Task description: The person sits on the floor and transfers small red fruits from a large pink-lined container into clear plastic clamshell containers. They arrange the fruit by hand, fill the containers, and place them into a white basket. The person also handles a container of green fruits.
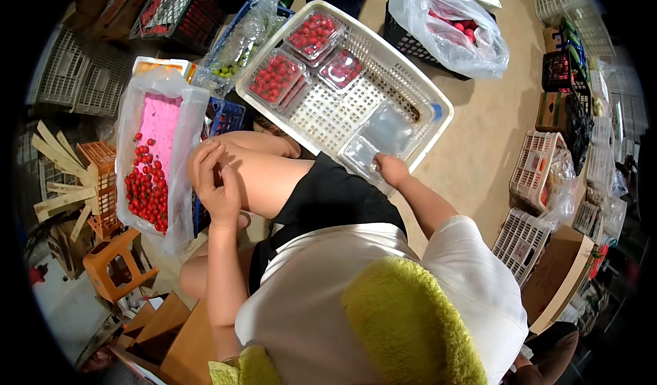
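Observation:
A large white plastic crate (311, 125) stands in front of me. In its far left part are clear clamshells packed with cherry tomatoes (275, 77). Empty clear plastic clamshells (390, 128) lie at its near right end. My right hand (391, 171) reaches over the crate's near rim, its fingers closed on the edge of a clear plastic clamshell (363, 154). By my bent knee is my left hand (215, 180), fingers loosely bent and apart, with nothing in it. Loose cherry tomatoes (146, 193) lie left of that hand in a lined crate with a pink pad (161, 121).
A black crate with a plastic bag (438, 26) of red produce stands at the far right. Blue and dark crates crowd the far left. An orange stool (118, 265) is at the left, and a cardboard box (558, 275) and white crates line the right.

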Demonstrator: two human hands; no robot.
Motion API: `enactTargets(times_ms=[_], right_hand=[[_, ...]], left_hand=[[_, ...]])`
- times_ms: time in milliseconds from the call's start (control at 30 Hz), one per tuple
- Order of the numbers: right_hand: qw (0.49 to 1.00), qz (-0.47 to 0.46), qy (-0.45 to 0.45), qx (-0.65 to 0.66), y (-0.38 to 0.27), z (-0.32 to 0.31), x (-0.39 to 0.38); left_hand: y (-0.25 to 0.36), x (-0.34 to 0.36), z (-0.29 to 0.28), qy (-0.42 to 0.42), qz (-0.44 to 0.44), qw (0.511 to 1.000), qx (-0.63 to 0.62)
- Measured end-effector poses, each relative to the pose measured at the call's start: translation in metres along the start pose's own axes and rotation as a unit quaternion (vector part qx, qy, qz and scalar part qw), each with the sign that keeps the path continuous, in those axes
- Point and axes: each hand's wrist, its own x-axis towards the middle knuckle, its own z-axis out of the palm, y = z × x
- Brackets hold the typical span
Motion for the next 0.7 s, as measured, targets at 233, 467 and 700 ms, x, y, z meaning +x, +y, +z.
enactTargets(times_ms=[233,467,700], right_hand=[[0.926,-0.043,0.187,0.325,-0.086,-0.137,0.011],[0.797,-0.552,0.244,0.007,-0.351,-0.203,0.007],[0.543,-0.813,0.085,-0.190,-0.557,-0.098,0.030]], left_hand=[[0.003,-0.027,-0.045,0.052,-0.161,0.982,-0.088],[-0.013,0.003,-0.104,-0.006,-0.289,0.831,-0.475],[-0.084,-0.016,-0.239,0.310,-0.353,0.768,-0.436]])
